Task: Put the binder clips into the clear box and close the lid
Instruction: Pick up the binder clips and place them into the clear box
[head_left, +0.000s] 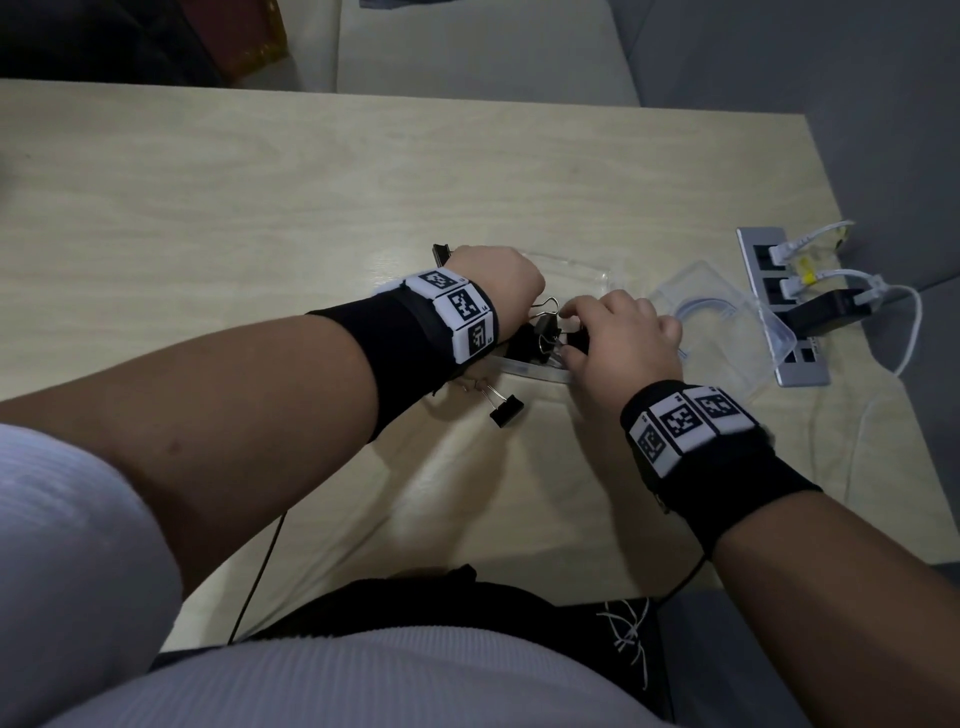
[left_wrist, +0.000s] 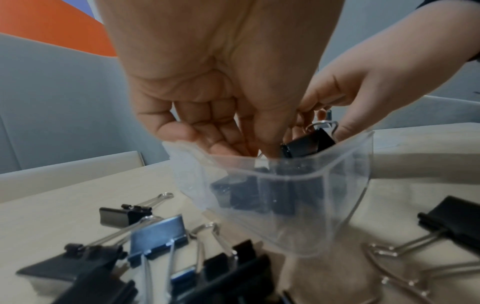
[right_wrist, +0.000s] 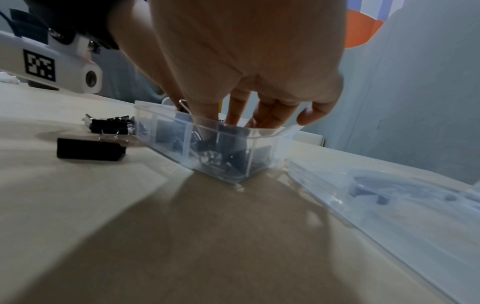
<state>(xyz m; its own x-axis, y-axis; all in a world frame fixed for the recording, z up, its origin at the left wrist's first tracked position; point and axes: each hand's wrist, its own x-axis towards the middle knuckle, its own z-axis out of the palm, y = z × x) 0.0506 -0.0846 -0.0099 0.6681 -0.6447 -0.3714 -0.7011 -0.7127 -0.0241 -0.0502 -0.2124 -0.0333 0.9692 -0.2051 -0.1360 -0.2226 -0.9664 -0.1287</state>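
Nearest on the pale wooden table (head_left: 291, 171), one loose black binder clip (head_left: 506, 410) lies before the clear plastic box (left_wrist: 298, 195), where both the left hand (head_left: 501, 288) and right hand (head_left: 621, 338) dip bunched fingers among clips, grip unclear, its clear lid (head_left: 727, 332) off right.

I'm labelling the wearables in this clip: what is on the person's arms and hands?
Both hands are bare. Each forearm has a black wrist sleeve topped by a band of white blocks printed with black square codes; the right band looks alike. A thin black cable hangs from the left arm, another from the right. The upper left arm shows a pale ribbed shirt sleeve.
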